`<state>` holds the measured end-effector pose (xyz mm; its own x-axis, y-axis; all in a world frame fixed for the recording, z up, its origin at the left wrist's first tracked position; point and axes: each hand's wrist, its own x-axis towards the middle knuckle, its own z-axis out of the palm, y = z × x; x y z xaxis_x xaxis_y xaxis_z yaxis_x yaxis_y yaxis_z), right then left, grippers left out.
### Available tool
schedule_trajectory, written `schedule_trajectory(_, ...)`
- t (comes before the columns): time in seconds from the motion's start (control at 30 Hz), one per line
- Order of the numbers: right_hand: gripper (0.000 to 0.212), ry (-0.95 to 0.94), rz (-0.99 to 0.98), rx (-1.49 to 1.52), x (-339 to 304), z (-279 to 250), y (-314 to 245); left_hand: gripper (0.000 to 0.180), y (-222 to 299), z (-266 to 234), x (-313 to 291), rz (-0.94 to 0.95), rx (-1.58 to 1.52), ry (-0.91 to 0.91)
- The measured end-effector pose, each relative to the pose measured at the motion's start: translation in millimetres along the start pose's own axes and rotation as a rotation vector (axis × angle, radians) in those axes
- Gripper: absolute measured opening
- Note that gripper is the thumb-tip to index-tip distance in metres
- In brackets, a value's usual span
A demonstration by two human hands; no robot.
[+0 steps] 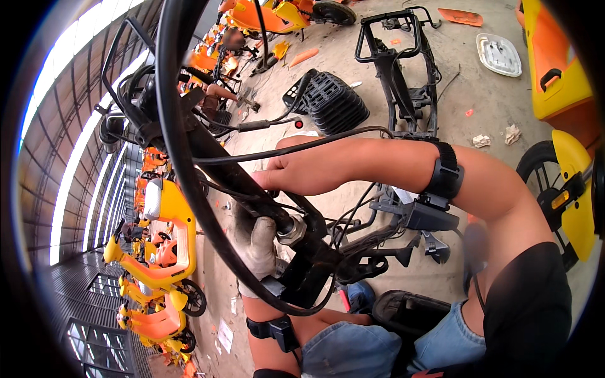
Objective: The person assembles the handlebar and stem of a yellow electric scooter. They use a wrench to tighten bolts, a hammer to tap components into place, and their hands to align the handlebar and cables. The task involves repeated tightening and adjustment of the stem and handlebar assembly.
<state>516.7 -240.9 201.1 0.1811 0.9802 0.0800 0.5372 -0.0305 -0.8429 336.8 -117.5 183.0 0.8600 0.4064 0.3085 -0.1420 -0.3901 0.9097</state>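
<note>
A black steering tube (pixel 236 171) slants down across my view, ending at a large metal nut (pixel 292 230) on a stripped scooter frame (pixel 315 252). My left hand (pixel 258 247), in a pale grey work glove, is closed against the frame's neck beside the nut, its thumb up and its fingers mostly hidden. From the right, my bare right hand (pixel 296 171) reaches to the far side of the tube. Its fingers are drawn together, and the tube hides their tips and whatever they hold. A thick black cable (pixel 183 170) loops in front of the tube, and a thinner cable (pixel 302 146) crosses over my right hand.
A black plastic basket (pixel 334 104) and another bare frame (pixel 403 75) lie beyond my arm. At right stands a yellow scooter body (pixel 558 69) by a wheel (pixel 545 176). Yellow scooters (pixel 170 233) line the left. Another person (pixel 220 94) sits farther off.
</note>
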Motion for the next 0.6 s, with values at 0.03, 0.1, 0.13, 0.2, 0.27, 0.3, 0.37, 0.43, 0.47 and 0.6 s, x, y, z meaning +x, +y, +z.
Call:
schedule_trajectory(0.03, 0.065, -0.011, -0.011, 0.025, 3, 2, 2, 0.076, 3, 5, -2, -0.003, 0.001, 0.021)
schedule_trajectory(0.1, 0.061, 0.088, -0.075, 0.033, 3, 5, 8, 0.073, 5, 11, -1, 0.008, 0.004, -0.001)
schedule_trajectory(0.13, 0.059, 0.191, -0.139, 0.025, 1, 11, 12, 0.069, 10, 18, -2, 0.017, 0.003, 0.021)
schedule_trajectory(0.2, 0.056, 0.316, -0.212, 0.027, 3, 23, 20, 0.066, 9, 14, -3, 0.016, 0.033, -0.017)
schedule_trajectory(0.27, 0.052, 0.316, -0.174, 0.085, 3, 27, 11, 0.064, -2, -4, 1, 0.116, 0.177, -0.010)
schedule_trajectory(0.3, 0.052, 0.247, -0.101, 0.147, -3, 21, 2, 0.070, 13, 4, -3, -0.014, 0.124, -0.006)
schedule_trajectory(0.37, 0.052, 0.206, -0.041, 0.127, -3, 20, 0, 0.076, 0, -1, 2, 0.119, 0.116, -0.047)
schedule_trajectory(0.43, 0.051, 0.240, -0.056, 0.115, -6, 21, 3, 0.077, -5, 7, -2, 0.120, 0.063, 0.016)
schedule_trajectory(0.47, 0.050, 0.244, -0.060, 0.093, -7, 19, 2, 0.077, -5, 4, -3, 0.097, 0.081, -0.004)
schedule_trajectory(0.6, 0.042, 0.332, -0.149, 0.051, 2, 25, 12, 0.076, 11, 11, -3, -0.030, -0.039, -0.095)
